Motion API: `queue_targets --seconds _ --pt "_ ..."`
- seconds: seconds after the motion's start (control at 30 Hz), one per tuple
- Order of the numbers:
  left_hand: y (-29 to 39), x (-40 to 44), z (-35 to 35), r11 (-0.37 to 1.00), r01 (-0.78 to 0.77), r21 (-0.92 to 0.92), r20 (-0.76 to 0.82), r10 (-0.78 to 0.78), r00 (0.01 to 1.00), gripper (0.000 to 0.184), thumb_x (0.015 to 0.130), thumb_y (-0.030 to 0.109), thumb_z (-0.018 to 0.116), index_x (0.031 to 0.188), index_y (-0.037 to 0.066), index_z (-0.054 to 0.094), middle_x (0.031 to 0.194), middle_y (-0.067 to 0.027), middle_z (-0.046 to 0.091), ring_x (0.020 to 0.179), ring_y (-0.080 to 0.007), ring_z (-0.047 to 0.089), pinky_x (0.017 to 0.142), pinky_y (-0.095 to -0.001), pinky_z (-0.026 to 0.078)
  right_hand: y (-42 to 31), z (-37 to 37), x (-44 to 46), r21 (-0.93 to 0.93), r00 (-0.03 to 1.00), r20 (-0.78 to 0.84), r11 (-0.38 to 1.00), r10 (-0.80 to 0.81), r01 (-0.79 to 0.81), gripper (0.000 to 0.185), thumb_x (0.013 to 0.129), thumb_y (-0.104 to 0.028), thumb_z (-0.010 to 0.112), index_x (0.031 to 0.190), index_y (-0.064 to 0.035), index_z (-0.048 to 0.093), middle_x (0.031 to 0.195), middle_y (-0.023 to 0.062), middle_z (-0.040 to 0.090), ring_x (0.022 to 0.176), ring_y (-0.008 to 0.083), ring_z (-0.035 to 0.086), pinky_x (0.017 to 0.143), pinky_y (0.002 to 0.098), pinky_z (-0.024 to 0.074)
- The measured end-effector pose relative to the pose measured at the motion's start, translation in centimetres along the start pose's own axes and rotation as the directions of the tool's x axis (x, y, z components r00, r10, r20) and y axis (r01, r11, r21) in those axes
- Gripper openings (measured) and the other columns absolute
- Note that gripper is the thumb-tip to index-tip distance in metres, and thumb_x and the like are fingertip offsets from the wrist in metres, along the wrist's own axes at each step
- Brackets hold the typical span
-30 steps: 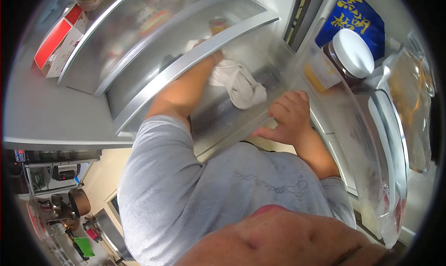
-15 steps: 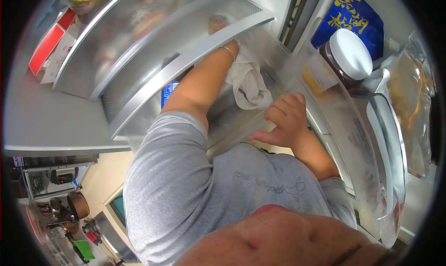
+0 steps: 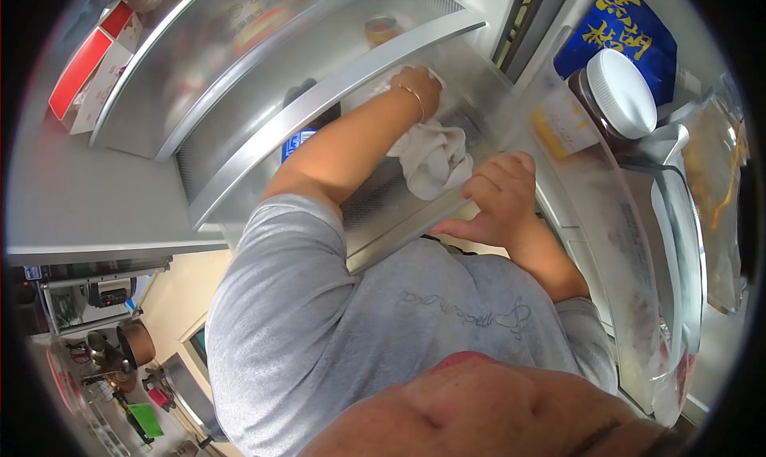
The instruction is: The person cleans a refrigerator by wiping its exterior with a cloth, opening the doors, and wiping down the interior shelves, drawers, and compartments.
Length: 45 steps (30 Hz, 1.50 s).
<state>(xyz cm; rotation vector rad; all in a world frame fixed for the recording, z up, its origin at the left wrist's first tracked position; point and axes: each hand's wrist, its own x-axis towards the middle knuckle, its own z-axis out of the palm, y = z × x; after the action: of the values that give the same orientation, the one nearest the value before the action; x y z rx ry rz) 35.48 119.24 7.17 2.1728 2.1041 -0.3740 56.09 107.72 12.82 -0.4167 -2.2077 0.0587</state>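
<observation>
Inside a clear fridge drawer (image 3: 375,246), my left hand (image 3: 419,88) presses a white cloth (image 3: 435,162) with bent fingers. A bracelet circles that wrist. Part of the cloth shows around the fingers, while a larger crumpled part hangs below the wrist. My right hand (image 3: 504,198) is at the drawer's near rim, fingers bent over it and thumb apart on the outer side. Past my left forearm, a blue-labelled pack (image 3: 297,143) and a dark item (image 3: 303,94) are partly hidden.
Shelves with silver edges (image 3: 335,82) curve across above the drawer. A small jar (image 3: 381,31) and a red-and-white box (image 3: 96,66) stand on them. On the right, the door bin holds a white-lidded jar (image 3: 622,94), a blue packet (image 3: 618,34) and bags.
My left hand has moved slightly right and come out from behind the shelf edge, showing its fingers. The cloth has bunched and shifted a little. My right hand stays at the rim.
</observation>
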Motion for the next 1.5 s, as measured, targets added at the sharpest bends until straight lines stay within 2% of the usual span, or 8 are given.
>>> queue_targets --seconds 0.37,0.53,0.7,0.83,1.0,1.23,1.33,1.5 --pt "1.1 -9.3 0.7 0.759 -0.652 -0.010 0.129 0.647 0.751 0.045 0.075 0.021 0.064 0.120 0.027 0.062 0.130 -0.0062 0.048 0.112 -0.0312 0.051 0.089 -0.0405 0.048 0.4 0.0 -0.5 -0.017 1.000 0.020 1.000 -0.022 0.022 0.057 0.058 -0.065 0.074 0.067 -0.0167 0.045 0.069 -0.0010 0.048 0.070 0.0212 0.048 0.069 0.0355 0.0326" --pt "-2.1 -5.7 -0.6 0.980 -0.199 0.014 0.076 0.198 0.977 0.044 0.077 0.024 0.063 0.121 0.024 0.061 0.128 -0.0062 0.051 0.116 -0.0297 0.050 0.092 -0.0428 0.047 0.3 -0.2 -0.1 -0.010 1.000 0.005 1.000 -0.023 0.023 0.054 0.061 -0.064 0.072 0.065 -0.0162 0.046 0.068 -0.0009 0.048 0.069 0.0205 0.048 0.069 0.0349 0.0318" --pt "-2.5 1.6 1.8 0.936 0.149 -0.318 -0.157 -0.207 0.966 0.043 0.080 0.027 0.060 0.123 0.024 0.060 0.130 -0.0068 0.050 0.116 -0.0317 0.050 0.094 -0.0419 0.045 0.3 -0.1 0.0 -0.004 1.000 -0.013 1.000 -0.025 0.025 0.054 0.063 -0.064 0.070 0.063 -0.0157 0.047 0.067 -0.0013 0.049 0.068 0.0195 0.047 0.069 0.0343 0.0311" --pt "-0.5 0.9 2.8 0.986 0.162 -0.045 -0.261 -0.169 0.951 0.044 0.079 0.024 0.059 0.123 0.025 0.060 0.130 -0.0060 0.050 0.115 -0.0318 0.051 0.092 -0.0420 0.046 0.5 -0.1 -0.2 -0.016 1.000 -0.020 1.000 -0.018 0.018 0.054 0.062 -0.065 0.070 0.063 -0.0156 0.047 0.067 -0.0011 0.049 0.068 0.0196 0.048 0.069 0.0347 0.0313" --pt "-0.2 -4.8 0.3 0.898 -0.431 -0.086 0.116 0.439 0.891 0.044 0.076 0.018 0.060 0.120 0.020 0.063 0.134 -0.0051 0.049 0.116 -0.0310 0.051 0.093 -0.0383 0.047 0.4 0.1 -0.3 -0.029 0.999 -0.035 0.999 -0.040 0.039 0.057 0.061 -0.066 0.071 0.067 -0.0167 0.045 0.069 -0.0010 0.048 0.069 0.0213 0.047 0.068 0.0354 0.0320" --pt "-3.8 -1.0 1.8 0.811 -0.264 -0.522 -0.167 0.206 0.964 0.050 0.074 0.025 0.064 0.124 0.024 0.060 0.141 -0.0076 0.043 0.121 -0.0379 0.046 0.099 -0.0434 0.043 0.7 0.2 -0.7 -0.039 0.999 0.004 0.998 -0.040 0.040 0.057 0.059 -0.067 0.073 0.068 -0.0172 0.045 0.069 -0.0012 0.047 0.070 0.0214 0.046 0.068 0.0353 0.0314" --pt "-2.2 -1.4 2.8 0.933 -0.032 -0.358 -0.132 -0.017 0.991 0.067 0.074 0.033 0.065 0.138 0.035 0.045 0.152 -0.0049 0.027 0.131 -0.0395 0.034 0.103 -0.0494 0.038 0.5 0.4 -0.7 -0.034 1.000 0.006 0.999 -0.028 0.029 0.057 0.058 -0.066 0.073 0.069 -0.0171 0.045 0.070 -0.0011 0.047 0.070 0.0217 0.046 0.069 0.0356 0.0318" --pt "1.8 -5.0 1.0 0.958 -0.278 -0.069 0.072 0.283 0.957 0.074 0.071 0.029 0.068 0.140 0.029 0.042 0.150 -0.0072 0.027 0.132 -0.0397 0.032 0.102 -0.0440 0.041 0.5 0.7 -0.6 -0.039 0.998 -0.046 0.998 -0.044 0.042 0.055 0.061 -0.067 0.070 0.065 -0.0170 0.048 0.069 -0.0020 0.049 0.070 0.0194 0.047 0.067 0.0341 0.0302"
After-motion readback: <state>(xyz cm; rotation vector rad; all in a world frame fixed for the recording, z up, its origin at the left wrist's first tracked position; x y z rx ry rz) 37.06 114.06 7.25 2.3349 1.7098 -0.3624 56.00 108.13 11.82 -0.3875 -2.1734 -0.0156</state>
